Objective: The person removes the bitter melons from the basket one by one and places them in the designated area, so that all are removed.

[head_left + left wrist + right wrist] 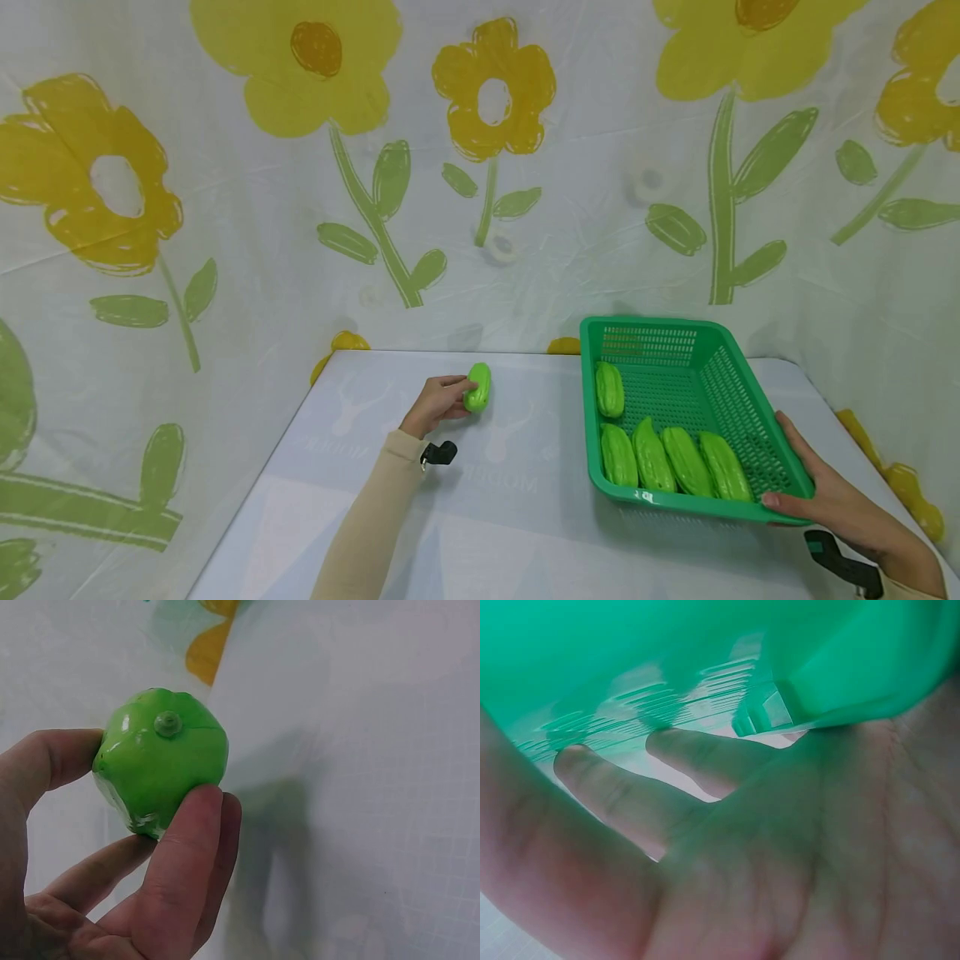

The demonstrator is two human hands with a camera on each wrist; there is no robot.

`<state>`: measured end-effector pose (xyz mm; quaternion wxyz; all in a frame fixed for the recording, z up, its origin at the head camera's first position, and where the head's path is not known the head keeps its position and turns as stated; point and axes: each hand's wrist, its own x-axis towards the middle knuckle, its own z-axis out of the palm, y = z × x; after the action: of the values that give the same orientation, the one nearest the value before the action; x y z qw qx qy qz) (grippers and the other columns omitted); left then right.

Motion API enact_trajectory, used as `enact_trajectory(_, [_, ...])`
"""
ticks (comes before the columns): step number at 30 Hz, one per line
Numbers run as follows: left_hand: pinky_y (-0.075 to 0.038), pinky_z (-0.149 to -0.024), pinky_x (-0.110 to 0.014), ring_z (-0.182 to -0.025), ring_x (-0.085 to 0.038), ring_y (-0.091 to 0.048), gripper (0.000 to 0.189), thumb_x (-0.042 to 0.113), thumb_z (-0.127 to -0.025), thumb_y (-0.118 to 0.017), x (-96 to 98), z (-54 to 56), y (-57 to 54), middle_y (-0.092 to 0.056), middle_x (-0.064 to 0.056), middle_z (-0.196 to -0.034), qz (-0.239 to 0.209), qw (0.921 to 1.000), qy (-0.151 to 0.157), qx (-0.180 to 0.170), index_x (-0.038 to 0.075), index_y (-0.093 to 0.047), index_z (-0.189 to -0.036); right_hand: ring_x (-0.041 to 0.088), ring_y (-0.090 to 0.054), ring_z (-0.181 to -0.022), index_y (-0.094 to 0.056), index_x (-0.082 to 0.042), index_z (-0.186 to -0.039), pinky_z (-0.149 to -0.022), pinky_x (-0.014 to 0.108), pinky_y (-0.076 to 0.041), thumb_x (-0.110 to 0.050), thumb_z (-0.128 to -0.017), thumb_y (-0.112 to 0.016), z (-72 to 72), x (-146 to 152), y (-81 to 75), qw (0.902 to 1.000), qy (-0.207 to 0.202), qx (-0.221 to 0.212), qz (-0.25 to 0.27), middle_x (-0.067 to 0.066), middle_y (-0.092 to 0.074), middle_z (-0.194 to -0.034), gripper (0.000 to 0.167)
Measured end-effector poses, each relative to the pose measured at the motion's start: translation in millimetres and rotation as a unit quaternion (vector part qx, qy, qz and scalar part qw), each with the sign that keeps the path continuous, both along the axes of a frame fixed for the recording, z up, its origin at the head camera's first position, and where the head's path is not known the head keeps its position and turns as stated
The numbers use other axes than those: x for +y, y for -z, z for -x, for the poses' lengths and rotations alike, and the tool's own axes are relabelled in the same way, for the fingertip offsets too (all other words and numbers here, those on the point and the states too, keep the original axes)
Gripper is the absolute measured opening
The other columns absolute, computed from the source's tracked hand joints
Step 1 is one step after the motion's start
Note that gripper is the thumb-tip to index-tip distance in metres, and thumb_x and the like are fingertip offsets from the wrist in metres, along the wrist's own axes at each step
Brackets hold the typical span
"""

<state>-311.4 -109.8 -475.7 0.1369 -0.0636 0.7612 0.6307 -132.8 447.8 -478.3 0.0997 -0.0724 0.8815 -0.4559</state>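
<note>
Above the far left part of the table, my left hand (pixel 438 403) pinches a glossy, ridged, bright green bitter melon (pixel 477 387) between thumb and fingers. In the left wrist view the melon (pixel 161 761) shows its end with a small round nub toward the camera. On the right, a green plastic basket (pixel 660 326) with slotted walls holds several similar bitter melons (pixel 682 462), most of them along its near side. My right hand (pixel 843 504) grips the basket's near right corner, thumb over the rim. Its other fingers (pixel 615 791) reach beneath the basket in the right wrist view.
A white table (pixel 517 533) with faint printed patterns lies under both hands. Behind it hangs a pale curtain (pixel 585 208) printed with yellow flowers, meeting the table's back edge. Black wrist cameras (pixel 441 453) are strapped at both wrists.
</note>
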Motion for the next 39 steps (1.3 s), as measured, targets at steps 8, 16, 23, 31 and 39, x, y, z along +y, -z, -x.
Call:
enact_trajectory(8, [-0.066, -0.075, -0.029, -0.072, -0.010, -0.072, 0.059, 0.024, -0.095, -0.073, -1.3, -2.4, 1.0, -0.075, -0.018, -0.108, 0.005, 1.0000, -0.001, 0.003, -0.003, -0.056, -0.145, 0.057, 0.001, -0.145, 0.029, -0.042, -0.157, -0.096, 0.021, -0.044, -0.027, -0.104, -0.058, -1.2, -1.6, -1.7, 0.9998, -0.004, -0.003, 0.021, 0.035, 0.021, -0.165, 0.103])
enact_trajectory(16, [-0.065, -0.072, -0.027, -0.072, -0.009, -0.072, 0.059, 0.025, -0.095, -0.073, -2.4, -0.9, 6.7, -0.075, -0.019, -0.114, 0.025, 0.9997, 0.004, 0.001, -0.002, -0.056, -0.145, 0.040, 0.003, -0.154, 0.029, -0.042, -0.157, -0.105, 0.036, -0.045, -0.028, -0.103, -0.058, -2.3, -2.7, -2.4, 0.9999, -0.002, 0.001, 0.011, 0.035, 0.019, -0.166, 0.103])
enact_trajectory(23, [-0.065, -0.070, -0.025, -0.072, -0.009, -0.071, 0.059, 0.026, -0.094, -0.074, -2.6, 0.0, 6.4, -0.075, -0.017, -0.112, 0.050, 0.9987, 0.010, 0.002, 0.000, -0.057, -0.145, 0.061, 0.005, -0.142, 0.029, -0.043, -0.156, -0.099, 0.086, -0.020, -0.030, -0.103, -0.058, -1.6, -3.7, -3.1, 0.9990, 0.002, -0.012, 0.042, 0.037, 0.022, -0.164, 0.103])
enact_trajectory(31, [-0.065, -0.070, -0.027, -0.072, -0.009, -0.070, 0.059, 0.026, -0.094, -0.074, -2.2, -2.2, 6.2, -0.076, -0.016, -0.109, 0.072, 0.9973, 0.013, 0.006, 0.001, -0.058, -0.145, 0.063, -0.006, -0.139, 0.030, -0.042, -0.156, -0.097, 0.036, -0.048, -0.029, -0.104, -0.058, -0.3, -2.5, -2.6, 0.9999, 0.001, -0.009, 0.007, 0.038, 0.017, -0.165, 0.104])
enact_trajectory(39, [-0.064, -0.070, -0.027, -0.075, -0.012, -0.071, 0.059, 0.031, -0.094, -0.074, -0.5, -1.4, 6.4, -0.075, -0.015, -0.114, 0.101, 0.9947, 0.016, 0.011, 0.007, -0.059, -0.146, 0.063, 0.002, -0.141, 0.031, -0.043, -0.155, -0.096, 0.084, -0.026, -0.028, -0.103, -0.058, -1.2, -4.0, -4.1, 0.9996, 0.007, -0.013, 0.024, 0.037, 0.022, -0.164, 0.104])
